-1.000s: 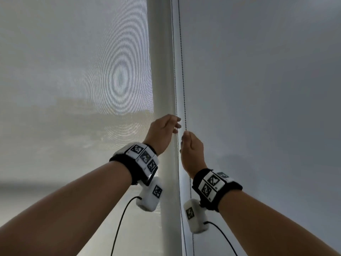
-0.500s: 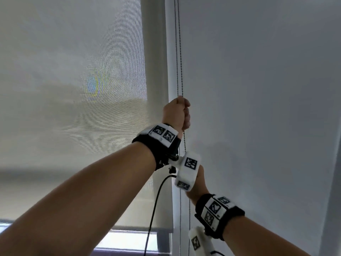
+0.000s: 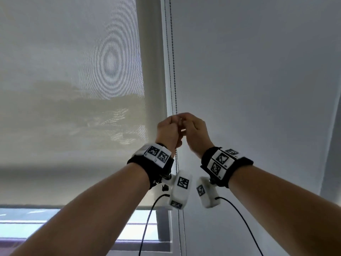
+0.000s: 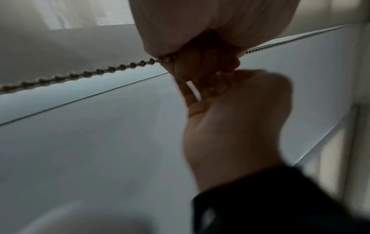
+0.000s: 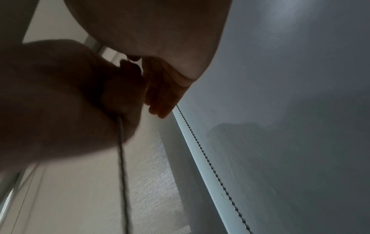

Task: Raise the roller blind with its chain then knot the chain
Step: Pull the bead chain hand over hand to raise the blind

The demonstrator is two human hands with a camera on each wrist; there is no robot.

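The metal bead chain (image 3: 173, 71) hangs in two strands beside the white window post. My left hand (image 3: 173, 120) and right hand (image 3: 183, 121) meet on it at the same height, fingers curled, knuckles almost touching. The left wrist view shows my left hand (image 4: 202, 63) gripping the chain (image 4: 90, 72), which runs taut out of the fist, with the right hand (image 4: 240, 118) pressed against it. In the right wrist view my right hand (image 5: 164, 101) has its fingers (image 5: 160, 110) curled at the chain (image 5: 210, 163). The translucent roller blind (image 3: 73, 89) hangs left, its bottom edge (image 3: 73, 206) above a strip of bare window.
A plain grey wall or second blind (image 3: 258, 89) fills the right side. The white post (image 3: 153, 71) stands between it and the blind. Black camera cables (image 3: 147, 218) dangle from both wrists. The window sill (image 3: 129, 242) runs along the bottom.
My left hand closed on the chain higher up, then my right hand rose from below to join it. The blind's bottom edge and the window strip have come into view.
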